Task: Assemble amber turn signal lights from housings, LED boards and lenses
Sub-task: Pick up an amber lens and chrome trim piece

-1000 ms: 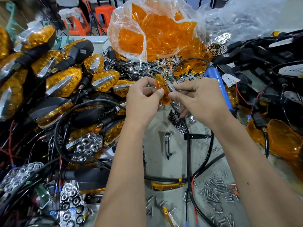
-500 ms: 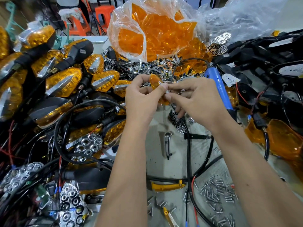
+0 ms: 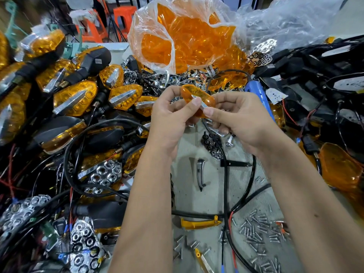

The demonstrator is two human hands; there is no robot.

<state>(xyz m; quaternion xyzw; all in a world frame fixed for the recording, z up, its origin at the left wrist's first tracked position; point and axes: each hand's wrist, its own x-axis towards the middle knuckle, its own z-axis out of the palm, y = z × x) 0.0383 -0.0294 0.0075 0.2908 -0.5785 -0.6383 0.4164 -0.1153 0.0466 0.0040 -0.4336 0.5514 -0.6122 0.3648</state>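
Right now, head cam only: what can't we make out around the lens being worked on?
- Amber lens: its lower part is hidden behind the left hand and right hand.
- Chrome strip on the lens: thumbs cover both ends, so whether it is seated is unclear.
- Screws: too small to tell the type.
- Bag of lenses: top cut off by the frame edge.

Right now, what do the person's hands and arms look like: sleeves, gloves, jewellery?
Both arms are bare to the frame's bottom edge: no sleeves show. The left hand and right hand wear no gloves, rings, watch or wristband. Fingernails are short and unpainted.
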